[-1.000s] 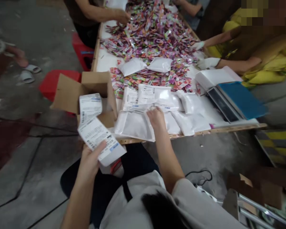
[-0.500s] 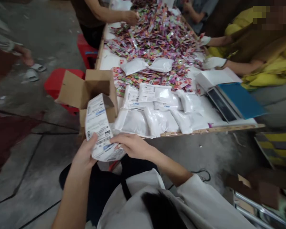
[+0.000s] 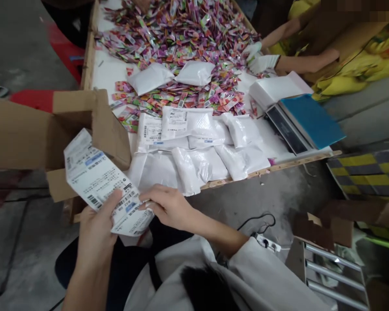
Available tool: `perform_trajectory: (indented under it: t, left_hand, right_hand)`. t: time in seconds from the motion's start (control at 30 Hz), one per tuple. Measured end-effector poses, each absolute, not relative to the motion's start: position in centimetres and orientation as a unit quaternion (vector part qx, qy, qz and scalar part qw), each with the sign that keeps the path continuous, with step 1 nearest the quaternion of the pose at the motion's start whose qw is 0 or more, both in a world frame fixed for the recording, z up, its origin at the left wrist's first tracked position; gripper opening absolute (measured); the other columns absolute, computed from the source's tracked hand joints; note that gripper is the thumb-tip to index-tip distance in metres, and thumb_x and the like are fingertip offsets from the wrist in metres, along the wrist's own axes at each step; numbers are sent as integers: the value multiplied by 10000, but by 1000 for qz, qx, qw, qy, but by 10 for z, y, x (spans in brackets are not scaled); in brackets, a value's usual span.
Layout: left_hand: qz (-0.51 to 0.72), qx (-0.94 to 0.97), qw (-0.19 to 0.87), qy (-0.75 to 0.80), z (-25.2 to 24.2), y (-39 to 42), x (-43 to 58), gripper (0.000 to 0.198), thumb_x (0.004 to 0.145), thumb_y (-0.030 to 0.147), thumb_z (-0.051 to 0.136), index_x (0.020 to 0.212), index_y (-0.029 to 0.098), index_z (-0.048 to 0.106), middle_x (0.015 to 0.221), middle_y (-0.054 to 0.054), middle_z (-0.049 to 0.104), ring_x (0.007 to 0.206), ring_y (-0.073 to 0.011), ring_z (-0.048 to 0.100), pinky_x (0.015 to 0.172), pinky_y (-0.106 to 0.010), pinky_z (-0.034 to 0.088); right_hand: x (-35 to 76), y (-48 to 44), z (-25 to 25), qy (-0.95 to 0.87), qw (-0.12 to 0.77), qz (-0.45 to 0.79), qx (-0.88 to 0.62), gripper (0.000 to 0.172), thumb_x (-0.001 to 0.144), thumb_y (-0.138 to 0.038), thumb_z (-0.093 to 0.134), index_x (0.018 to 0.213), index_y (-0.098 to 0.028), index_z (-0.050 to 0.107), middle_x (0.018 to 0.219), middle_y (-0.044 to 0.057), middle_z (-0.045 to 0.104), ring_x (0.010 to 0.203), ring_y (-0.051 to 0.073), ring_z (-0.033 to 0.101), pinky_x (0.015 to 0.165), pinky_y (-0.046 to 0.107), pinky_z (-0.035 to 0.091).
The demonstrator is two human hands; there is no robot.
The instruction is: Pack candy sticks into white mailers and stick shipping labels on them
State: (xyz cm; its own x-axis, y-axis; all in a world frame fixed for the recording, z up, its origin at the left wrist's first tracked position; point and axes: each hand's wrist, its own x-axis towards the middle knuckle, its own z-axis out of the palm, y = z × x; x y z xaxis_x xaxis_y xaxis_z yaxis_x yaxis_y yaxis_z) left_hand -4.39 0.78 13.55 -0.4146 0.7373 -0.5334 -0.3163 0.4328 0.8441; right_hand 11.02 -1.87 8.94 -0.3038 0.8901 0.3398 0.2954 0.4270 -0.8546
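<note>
My left hand (image 3: 99,222) grips a strip of printed shipping labels (image 3: 105,175), thumb on top, near the strip's lower part. My right hand (image 3: 168,206) pinches the right edge of the same strip with thumb and fingertips. The strip's upper end reaches over the opening of a cardboard box (image 3: 112,129) with spread flaps. White packing pouches (image 3: 160,168) lie in rows at the table's near edge, just beyond my right hand. One pouch (image 3: 188,123) carries a printed label. Two more white pouches (image 3: 194,73) rest on a pile of small colourful sachets (image 3: 181,39).
At the table's right corner stands a scale with a blue top (image 3: 314,119), beside a white box (image 3: 278,90). A co-worker's gloved hand (image 3: 262,63) touches the sachet pile. Red stools (image 3: 32,99) stand at left. A metal rack (image 3: 333,272) and a power strip (image 3: 267,242) are lower right.
The view has shifted so the table sits further left and closer. The label strip now lies flatter and tilts leftward in my hands. The co-worker's gloved hands have come together over the sachets.
</note>
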Motion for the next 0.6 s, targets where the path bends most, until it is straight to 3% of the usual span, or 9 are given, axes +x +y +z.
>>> perform_trajectory:
  t: [0.13,0.2,0.33,0.4,0.43,0.5,0.6]
  left_hand:
    - [482,157,505,698,133,11,-39,166,690,40,765,828,131,757,807,-7,787,676,-177,736,721,-274,640]
    - [478,161,485,714,130,15,-39,171,688,39,761,831,134,755,842,-5,788,740,-175,745,720,-236,632]
    - [514,196,411,727,125,25,-43,313,691,25,718,978,142,762,1141,-60,763,1054,-223,719,711,-196,618]
    - [518,193,393,735,127,28,-46,385,680,15,705,1041,141,752,1224,-84,733,1154,-256,680,693,-203,622]
    - [512,181,390,743,128,30,-47,402,673,12,704,1053,137,748,1235,-93,727,1178,-271,668,665,-199,621]
    - [496,157,385,762,132,31,-48,414,659,5,702,1051,129,745,1236,-108,724,1200,-296,654,590,-177,610]
    - [484,153,387,770,135,29,-45,437,638,-12,693,1048,132,746,1263,-110,712,1237,-310,629,527,-145,585]
  right_hand:
    - [111,-18,93,-745,414,348,-389,238,954,-89,409,1010,-191,617,1050,72,659,982,139,648,828,242,549]
    - [119,-21,105,-731,450,335,-389,202,949,-105,435,959,-200,614,1046,79,645,973,149,640,818,262,552]
    - [204,-12,146,-588,665,286,-361,77,947,-258,568,874,-247,543,826,4,606,769,146,628,694,290,547]
    - [283,11,158,-499,765,160,-374,137,908,-268,618,833,-255,505,725,-42,515,595,111,526,550,241,456]
    - [327,27,159,-473,774,93,-412,174,855,-252,674,833,-252,501,725,-50,484,585,99,493,542,228,422]
    - [408,66,147,-473,689,48,-547,244,793,-250,727,813,-248,484,749,-43,482,618,87,466,591,230,414]
    - [487,120,108,-544,470,79,-690,253,854,-346,665,787,-245,442,704,-47,474,638,81,456,668,248,439]
